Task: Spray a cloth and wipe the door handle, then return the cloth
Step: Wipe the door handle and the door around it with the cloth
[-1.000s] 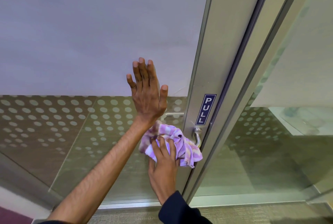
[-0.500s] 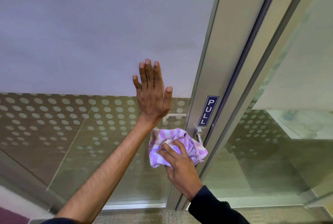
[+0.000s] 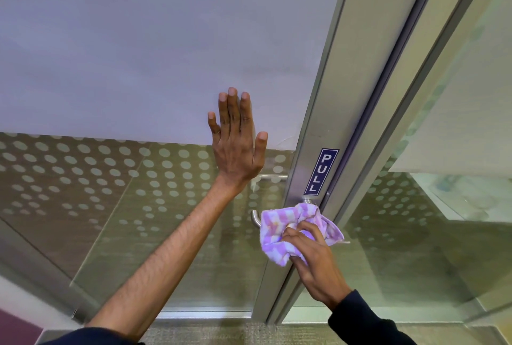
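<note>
A purple-and-white striped cloth [image 3: 279, 233] is bunched around the metal door handle [image 3: 255, 217], whose rounded left end sticks out from under it. My right hand [image 3: 313, 258] grips the cloth from below and presses it on the handle. My left hand [image 3: 235, 145] lies flat on the frosted glass of the door, fingers spread, above and left of the handle. Most of the lever is hidden by the cloth.
A blue PULL sign [image 3: 321, 171] sits on the metal door frame [image 3: 332, 95] just above the handle. Glass with a dotted film [image 3: 110, 172] fills the lower door. A second glass panel [image 3: 415, 233] stands to the right. Carpet shows at the bottom.
My right hand has slid the cloth to the right along the handle, toward the frame, baring the lever's left end. My left hand has stayed flat on the glass.
</note>
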Demonstrator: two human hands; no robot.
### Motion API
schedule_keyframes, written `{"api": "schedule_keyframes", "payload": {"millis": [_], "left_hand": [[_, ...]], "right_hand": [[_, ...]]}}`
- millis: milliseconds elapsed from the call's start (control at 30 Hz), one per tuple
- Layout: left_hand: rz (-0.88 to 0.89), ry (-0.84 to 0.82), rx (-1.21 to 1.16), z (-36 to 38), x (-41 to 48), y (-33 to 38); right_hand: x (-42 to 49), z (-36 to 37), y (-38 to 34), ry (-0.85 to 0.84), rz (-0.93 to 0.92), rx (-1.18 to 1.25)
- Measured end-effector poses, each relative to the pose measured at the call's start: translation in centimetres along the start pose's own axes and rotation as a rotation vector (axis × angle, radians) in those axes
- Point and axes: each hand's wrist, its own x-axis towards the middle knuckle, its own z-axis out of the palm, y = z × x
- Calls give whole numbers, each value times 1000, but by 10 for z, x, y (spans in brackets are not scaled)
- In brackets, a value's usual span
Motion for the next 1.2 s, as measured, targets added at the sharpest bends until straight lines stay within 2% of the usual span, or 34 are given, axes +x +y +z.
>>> {"api": "schedule_keyframes", "payload": {"millis": [200,367,500,600,733,833,933,1100,1200], "left_hand": [[-2,-6,-13,0,0,0],[0,-6,-11,0,0,0],[-5,-10,-17,0,-1,-1],[-5,-16,-18,0,-1,-1],[-8,-20,-19,-2,-1,1],[-10,-19,-25,-3,-1,1],[-7,-18,-29,-4,-1,2],[-7,-19,-27,-2,-2,0],[-4,-16,-29,-2,-2,0]], "right_hand": [[1,-2,-2,79,94,-120],[26,-6,-3,-37,137,-381],[44,-12,-7,-19,205,-315],[55,-13,-13,-59,233,-429],[72,-3,-25,-183,433,-457],[78,11,-37,-173,514,-389],[71,19,-44,-82,466,-364],[40,19,-32,45,263,-322],[27,9,-19,50,228,-239]]}}
